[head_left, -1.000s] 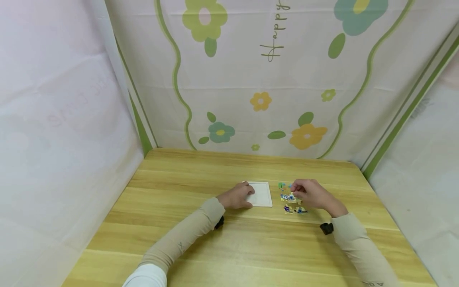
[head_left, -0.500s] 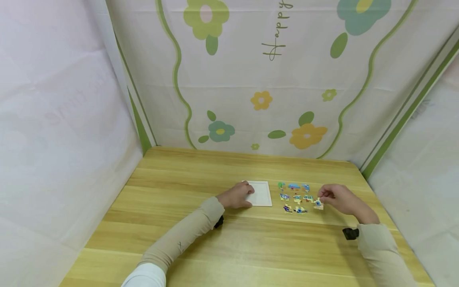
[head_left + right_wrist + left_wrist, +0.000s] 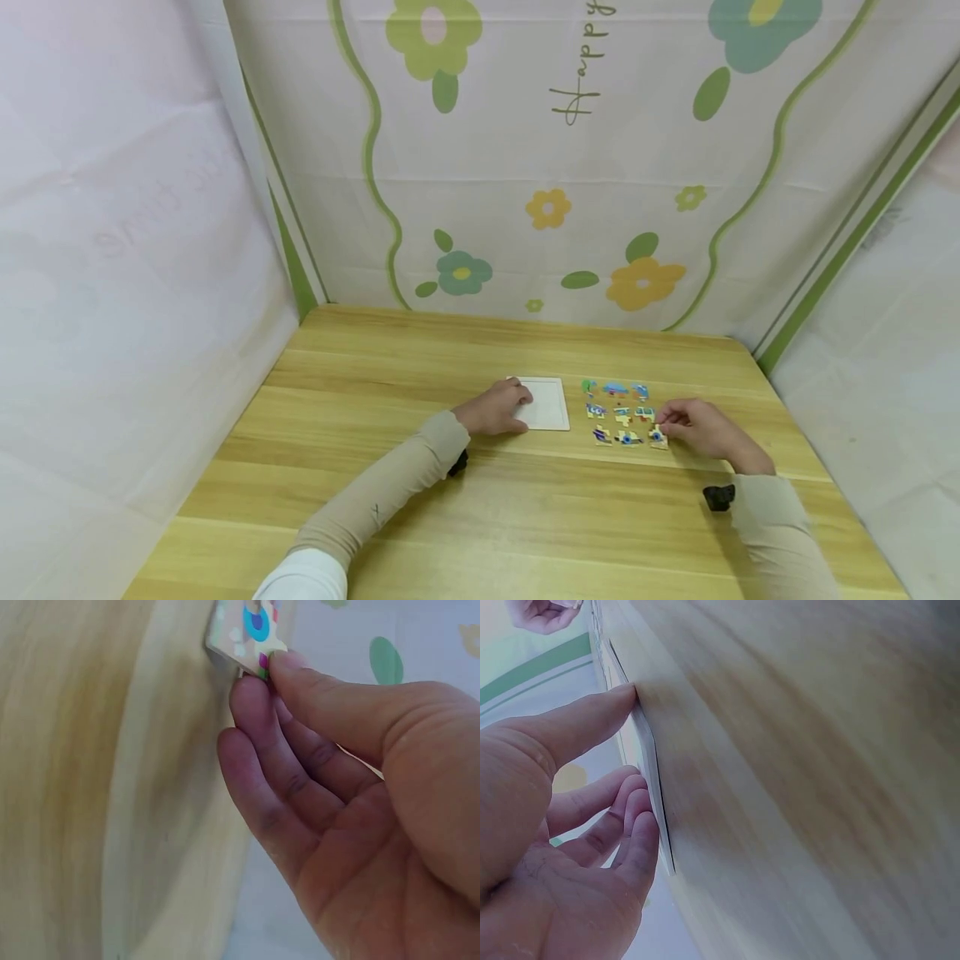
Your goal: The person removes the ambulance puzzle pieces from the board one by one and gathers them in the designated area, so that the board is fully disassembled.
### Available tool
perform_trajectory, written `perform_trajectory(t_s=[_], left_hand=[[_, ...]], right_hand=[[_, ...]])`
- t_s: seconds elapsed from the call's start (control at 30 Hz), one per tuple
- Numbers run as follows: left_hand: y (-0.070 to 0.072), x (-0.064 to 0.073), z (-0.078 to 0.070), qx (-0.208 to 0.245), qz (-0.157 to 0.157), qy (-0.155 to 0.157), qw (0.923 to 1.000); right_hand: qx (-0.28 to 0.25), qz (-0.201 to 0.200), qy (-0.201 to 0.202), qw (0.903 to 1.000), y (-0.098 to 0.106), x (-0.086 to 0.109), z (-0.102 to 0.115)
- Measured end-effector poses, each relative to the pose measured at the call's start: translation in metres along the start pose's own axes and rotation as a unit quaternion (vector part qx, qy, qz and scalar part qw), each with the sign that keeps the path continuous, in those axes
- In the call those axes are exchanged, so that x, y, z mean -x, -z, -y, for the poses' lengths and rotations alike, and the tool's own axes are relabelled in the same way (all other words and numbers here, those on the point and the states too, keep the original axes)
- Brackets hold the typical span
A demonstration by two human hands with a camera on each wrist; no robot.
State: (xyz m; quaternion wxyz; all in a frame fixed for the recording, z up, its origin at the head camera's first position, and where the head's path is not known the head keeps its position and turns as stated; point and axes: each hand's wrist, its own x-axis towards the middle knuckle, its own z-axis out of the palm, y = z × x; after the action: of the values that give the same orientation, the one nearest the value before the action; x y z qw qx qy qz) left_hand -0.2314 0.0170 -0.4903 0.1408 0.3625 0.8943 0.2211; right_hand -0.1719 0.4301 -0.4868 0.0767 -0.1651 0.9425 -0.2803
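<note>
In the head view my right hand (image 3: 697,427) pinches a jigsaw puzzle piece (image 3: 658,437) at the lower right of a group of several colourful pieces. The right wrist view shows this piece (image 3: 251,634), with a blue ring printed on it, between thumb and fingertips, tilted by the wood surface. My left hand (image 3: 495,408) rests at the left side of a flat white puzzle board (image 3: 547,404). Seen from the left wrist, its thumb and loosely bent fingers (image 3: 639,847) touch the board's edge (image 3: 654,772).
The other puzzle pieces lie in rows, among them a blue one (image 3: 615,389) at the back and a yellow one (image 3: 628,438) in front. All lie on a wooden table (image 3: 480,517). Fabric walls with printed flowers (image 3: 645,285) stand behind and at both sides.
My right hand has moved right from above the pieces with the puzzle piece, then slightly back left to the group's lower right corner. The left hand and board have stayed put.
</note>
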Motion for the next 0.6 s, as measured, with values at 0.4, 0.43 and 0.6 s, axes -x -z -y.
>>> perform_trajectory(t_s=[0.4, 0.43, 0.6], left_hand=[[-0.0023, -0.0002, -0.0044, 0.002, 0.004, -0.009, 0.9999], [-0.0025, -0.0005, -0.0049, 0.001, 0.003, -0.012, 0.9999], [-0.0022, -0.0042, -0.0083, -0.002, 0.001, -0.021, 0.9998]], right_hand=[[0.026, -0.006, -0.014, 0.9996, -0.0094, 0.0027, -0.0023], [0.028, -0.005, -0.019, 0.9994, -0.0095, 0.0036, -0.0021], [0.031, 0.000, -0.030, 0.9991, -0.0069, 0.0072, 0.0000]])
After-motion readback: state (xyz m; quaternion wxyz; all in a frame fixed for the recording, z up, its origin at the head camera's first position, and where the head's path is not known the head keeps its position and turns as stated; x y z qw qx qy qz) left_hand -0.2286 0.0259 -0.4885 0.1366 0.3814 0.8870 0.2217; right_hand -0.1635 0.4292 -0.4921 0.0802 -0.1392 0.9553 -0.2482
